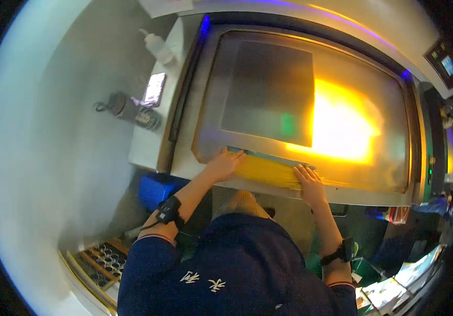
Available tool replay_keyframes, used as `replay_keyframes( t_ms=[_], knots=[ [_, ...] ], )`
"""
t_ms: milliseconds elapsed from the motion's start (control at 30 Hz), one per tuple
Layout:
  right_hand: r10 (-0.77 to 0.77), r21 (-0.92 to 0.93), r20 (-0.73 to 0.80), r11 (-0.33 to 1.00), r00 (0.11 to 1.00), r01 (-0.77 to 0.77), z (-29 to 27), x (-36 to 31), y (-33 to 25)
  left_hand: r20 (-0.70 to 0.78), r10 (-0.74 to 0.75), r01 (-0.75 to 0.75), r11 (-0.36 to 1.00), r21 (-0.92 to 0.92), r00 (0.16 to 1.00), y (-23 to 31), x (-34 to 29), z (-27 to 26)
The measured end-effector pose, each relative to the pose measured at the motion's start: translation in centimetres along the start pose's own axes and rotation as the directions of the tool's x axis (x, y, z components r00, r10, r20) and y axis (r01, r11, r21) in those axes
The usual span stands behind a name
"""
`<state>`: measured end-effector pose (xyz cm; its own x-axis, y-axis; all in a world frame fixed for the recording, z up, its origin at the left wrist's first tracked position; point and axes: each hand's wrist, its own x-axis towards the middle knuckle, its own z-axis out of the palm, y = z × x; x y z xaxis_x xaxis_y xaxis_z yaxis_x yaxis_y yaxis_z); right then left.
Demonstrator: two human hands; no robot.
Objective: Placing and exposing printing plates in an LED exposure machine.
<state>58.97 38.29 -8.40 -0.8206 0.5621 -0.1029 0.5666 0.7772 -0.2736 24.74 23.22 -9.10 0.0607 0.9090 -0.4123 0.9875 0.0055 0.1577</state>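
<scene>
Dark blue sleeves [147, 263] nearest, both hands' fingers [310, 176] flat and spread on yellow sheet [266, 171], squeeze bottle [158, 47] beyond.

Beneath the fingers of the left hand [225, 163] and right hand [308, 181], a flat yellow sheet with a thin teal-blue edge [266, 169] lies on a grey metal-framed glass bed [268, 95], which shows a dark grey rectangle and a bright orange-yellow glow just beyond the right fingertips. Both wrists carry black bands over navy sleeves trimmed with pale striped cuffs, and the navy garment bears small white marks. Well left of the left fingers sit a translucent white squeeze bottle [158, 46] and a blue box [155, 188].
</scene>
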Motion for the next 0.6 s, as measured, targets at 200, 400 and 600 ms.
replay_keyframes(
  t_ms=[200,400,600],
  knots=[
    [-0.052,-0.073,-0.057,0.996,0.997,0.048,0.0,8.5,2.9,-0.027,-0.013,0.012,1.0,-0.019,1.0,-5.6,6.3,-4.3],
    [0.158,0.537,0.206,0.807,0.966,-0.246,-0.6,30.0,14.3,-0.053,-0.051,0.044,0.992,-0.119,0.997,-16.9,23.7,-12.4],
    [-0.003,-0.222,-0.125,0.975,0.992,-0.025,-3.6,48.0,18.6,-0.332,-0.107,0.108,0.994,-0.013,0.937,-27.2,37.3,-18.0]
  ],
)
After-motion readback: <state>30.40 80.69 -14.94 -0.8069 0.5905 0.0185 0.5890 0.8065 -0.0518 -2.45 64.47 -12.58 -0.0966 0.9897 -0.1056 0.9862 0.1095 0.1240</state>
